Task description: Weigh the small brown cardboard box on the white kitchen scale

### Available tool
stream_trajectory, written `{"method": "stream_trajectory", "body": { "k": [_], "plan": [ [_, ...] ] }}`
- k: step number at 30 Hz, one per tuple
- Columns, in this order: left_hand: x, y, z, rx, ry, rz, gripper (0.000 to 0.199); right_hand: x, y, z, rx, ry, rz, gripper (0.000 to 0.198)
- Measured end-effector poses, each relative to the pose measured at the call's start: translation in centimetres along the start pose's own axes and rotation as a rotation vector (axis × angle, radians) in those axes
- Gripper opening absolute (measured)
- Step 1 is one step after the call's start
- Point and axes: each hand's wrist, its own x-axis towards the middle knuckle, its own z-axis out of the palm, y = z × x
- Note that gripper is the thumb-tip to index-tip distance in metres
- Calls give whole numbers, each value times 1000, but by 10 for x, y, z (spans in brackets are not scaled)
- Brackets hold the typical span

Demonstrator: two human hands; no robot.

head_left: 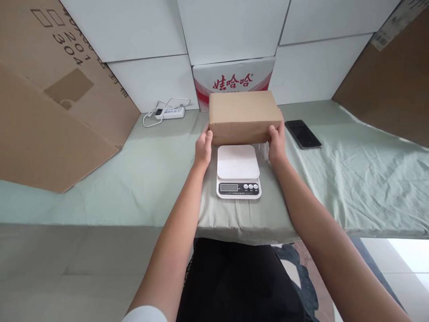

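Observation:
A closed brown cardboard box (244, 109) is held between my two hands, behind the kitchen scale. My left hand (203, 145) grips its left side, with the thumb on the front face. On the opposite side, my right hand (277, 139) grips the box's right end, thumb also on the front. Most of the fingers are hidden by the box. Just in front of the box sits the white digital kitchen scale (237, 163), nothing on its platform. Its display (229, 188) shows no figures that I can read.
A phone (303, 133) lies right of my right hand. At the back left is a white power strip (170, 112) with its cable. Large cardboard panels stand at left (50, 116) and right (389, 76). Behind is a red-and-white carton (234, 71). Pale green cloth (134, 179) covers the table.

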Motion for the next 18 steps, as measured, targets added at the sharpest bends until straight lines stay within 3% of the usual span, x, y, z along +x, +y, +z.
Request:
{"method": "stream_trajectory", "body": {
  "k": [3,8,13,18],
  "plan": [
    [-12,21,-2,40,3,74,92,-7,-35,-3,11,11,11,97],
    [-56,45,-10,9,20,91,84,-42,-83,-14,-50,29,-29,92],
    [-101,50,-21,-42,26,25,76,-85,-96,-24,-87,31,-61,81],
    [-118,49,-24,-55,45,-34,74,-104,-96,-30,-83,26,-62,78]
  ]
}}
